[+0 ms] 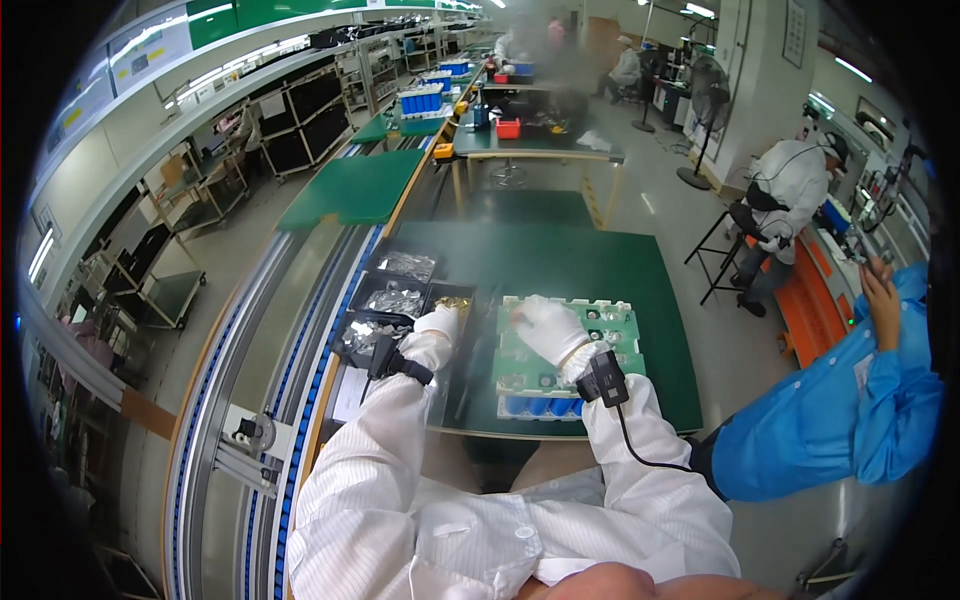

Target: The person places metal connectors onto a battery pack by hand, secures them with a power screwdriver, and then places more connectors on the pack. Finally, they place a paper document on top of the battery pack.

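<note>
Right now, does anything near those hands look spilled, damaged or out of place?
Nothing stands out: the metal parts lie jumbled but within their black bins, and the green panel sits over blue cylinders with no damage visible. A hazy smear veils the background.

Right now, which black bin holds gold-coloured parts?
The rightmost bin, at the left hand: its parts look gold, those in the other bins silvery.

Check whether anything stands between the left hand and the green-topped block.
Only the edge of the black bin holding gold-coloured pieces seems to separate the left hand from the green-topped block; the right hand is over that block.
</note>
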Available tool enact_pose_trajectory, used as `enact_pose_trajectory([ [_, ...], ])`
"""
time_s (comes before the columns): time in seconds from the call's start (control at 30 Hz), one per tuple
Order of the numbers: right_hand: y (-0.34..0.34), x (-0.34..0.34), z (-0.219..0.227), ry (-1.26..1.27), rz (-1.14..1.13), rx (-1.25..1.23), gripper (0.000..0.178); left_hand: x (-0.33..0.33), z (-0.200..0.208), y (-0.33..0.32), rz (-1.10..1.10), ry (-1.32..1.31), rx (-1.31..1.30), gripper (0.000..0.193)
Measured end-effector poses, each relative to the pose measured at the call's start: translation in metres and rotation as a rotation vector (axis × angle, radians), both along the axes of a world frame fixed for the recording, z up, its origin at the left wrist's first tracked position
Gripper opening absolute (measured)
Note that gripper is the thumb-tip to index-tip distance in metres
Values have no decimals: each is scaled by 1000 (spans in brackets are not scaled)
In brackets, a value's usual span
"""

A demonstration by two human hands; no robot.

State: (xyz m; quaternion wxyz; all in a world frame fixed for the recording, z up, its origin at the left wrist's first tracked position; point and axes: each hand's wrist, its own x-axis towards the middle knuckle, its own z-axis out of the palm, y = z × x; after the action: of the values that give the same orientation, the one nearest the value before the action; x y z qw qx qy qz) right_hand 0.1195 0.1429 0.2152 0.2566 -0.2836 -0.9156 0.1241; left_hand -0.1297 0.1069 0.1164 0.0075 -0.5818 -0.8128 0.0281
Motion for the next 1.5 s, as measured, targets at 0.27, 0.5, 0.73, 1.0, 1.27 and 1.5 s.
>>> enact_pose_trajectory([
  [0.27,21,1,-3,230,-20,-56,8,-2,-9,3,-69,-198,238,15],
  [0.5,34,-37,18,197,53,-82,10,-9,-28,0,167,-519,692,15],
  [0.73,25,-48,-4,125,216,-106,16,-18,-42,-16,263,-2950,684,10],
  [1.0,30,-46,-5,143,274,-93,21,59,22,-33,99,-2699,464,19],
  [1.27,33,-42,-3,143,404,-91,20,79,41,-43,9,-2315,551,18],
  [1.5,43,-44,-8,76,386,-107,20,88,39,-47,129,-2279,610,21],
])
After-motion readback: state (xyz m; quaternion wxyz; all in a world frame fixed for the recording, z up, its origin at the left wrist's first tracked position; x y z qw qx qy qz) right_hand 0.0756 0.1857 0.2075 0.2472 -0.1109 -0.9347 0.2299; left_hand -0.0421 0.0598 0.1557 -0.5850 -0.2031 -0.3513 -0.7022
